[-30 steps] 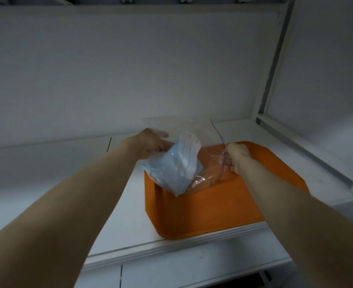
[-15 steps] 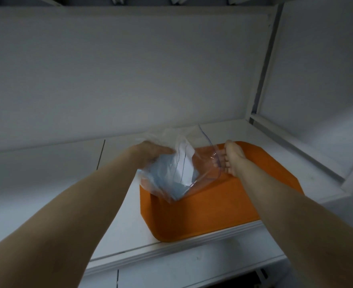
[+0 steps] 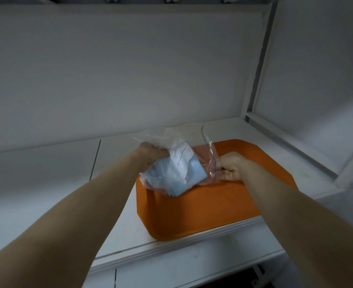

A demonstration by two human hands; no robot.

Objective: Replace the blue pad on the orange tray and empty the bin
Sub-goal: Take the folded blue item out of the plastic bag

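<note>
Left hand (image 3: 150, 152) bunches the clear bag (image 3: 207, 163) at its top, right hand (image 3: 231, 166) pinches its zip edge, just above the orange tray (image 3: 213, 206) far-left corner — folded blue pad (image 3: 171, 180) inside looks light, floppy, film likely slippery — grab a pad fold.

It is looking like a storeroom or utility space: a plain white shelf (image 3: 36, 183) is carrying an orange tray (image 3: 192, 208) inside a bare white-panelled bay (image 3: 130, 80), a metal post (image 3: 256, 90) edging it.
</note>
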